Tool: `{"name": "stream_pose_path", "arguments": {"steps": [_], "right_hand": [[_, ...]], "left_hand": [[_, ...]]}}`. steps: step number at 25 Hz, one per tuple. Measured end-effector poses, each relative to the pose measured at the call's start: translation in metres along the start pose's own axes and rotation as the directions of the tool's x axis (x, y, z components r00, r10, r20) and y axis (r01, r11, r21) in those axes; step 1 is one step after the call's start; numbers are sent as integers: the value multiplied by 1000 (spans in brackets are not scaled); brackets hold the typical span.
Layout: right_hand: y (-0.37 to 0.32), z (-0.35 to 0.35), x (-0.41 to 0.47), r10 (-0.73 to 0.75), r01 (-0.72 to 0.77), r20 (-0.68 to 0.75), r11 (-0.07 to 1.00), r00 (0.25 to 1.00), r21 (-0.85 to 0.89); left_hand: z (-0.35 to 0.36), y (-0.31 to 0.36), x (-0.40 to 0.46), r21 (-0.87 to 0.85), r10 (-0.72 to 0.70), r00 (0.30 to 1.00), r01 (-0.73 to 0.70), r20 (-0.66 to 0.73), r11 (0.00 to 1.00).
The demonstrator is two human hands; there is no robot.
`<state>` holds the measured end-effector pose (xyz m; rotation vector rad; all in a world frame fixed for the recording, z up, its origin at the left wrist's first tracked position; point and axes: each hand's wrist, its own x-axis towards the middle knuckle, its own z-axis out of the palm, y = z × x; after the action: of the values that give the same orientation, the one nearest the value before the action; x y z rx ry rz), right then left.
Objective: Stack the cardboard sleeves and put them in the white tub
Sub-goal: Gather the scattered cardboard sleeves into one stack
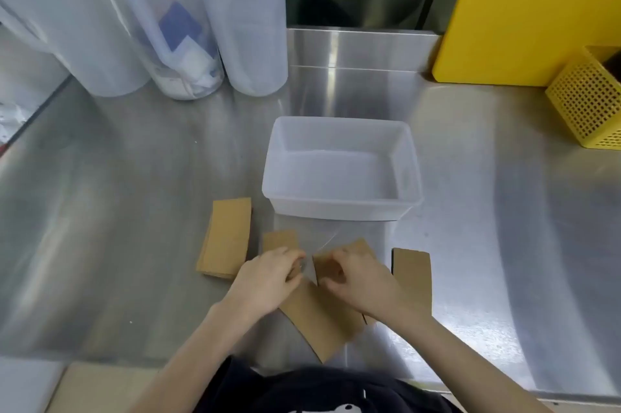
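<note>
A: What stands at the far left of the counter (134,177)?

B: Three cloudy plastic jugs (100,26) in a row at the back; the middle one has blue and white scraps inside. They are well apart from the work.

A: And the cardboard?

B: Furthest left, a small stack of sleeves (225,238) lies flat, just beside the near left corner of the white tub (341,207). Next comes a short sleeve (279,240) poking out from under the left hand (268,278). A long sleeve (319,318) lies slantwise below both hands, and another, the angled sleeve (349,253), sits under the right hand (356,278). A last sleeve (411,281) lies alone to the right.

A: The tub?

B: It sits empty, just behind the hands, with nothing between it and them.

A: How are the hands held?

B: Both rest palm down, close together, fingers curled. The left hand's fingertips seem to nip an edge of cardboard; the right hand is bent over the angled sleeve, but I cannot tell whether it grips it.

A: Further right?

B: A yellow board (524,9) leans at the back, with a yellow perforated basket (588,103) beside it.
</note>
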<state>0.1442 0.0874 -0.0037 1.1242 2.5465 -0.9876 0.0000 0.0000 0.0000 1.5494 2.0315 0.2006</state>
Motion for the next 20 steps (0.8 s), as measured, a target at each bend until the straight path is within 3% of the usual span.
{"name": "stream_pose_path", "arguments": {"steps": [12, 20], "right_hand": [[-19, 34, 3, 2, 11, 52, 969, 999, -246], [-22, 36, 0, 37, -34, 30, 995, 999, -92]], "left_hand": [[29, -14, -8, 67, -14, 999, 16, -32, 998], [31, -13, -11, -51, -54, 997, 52, -51, 997]]}}
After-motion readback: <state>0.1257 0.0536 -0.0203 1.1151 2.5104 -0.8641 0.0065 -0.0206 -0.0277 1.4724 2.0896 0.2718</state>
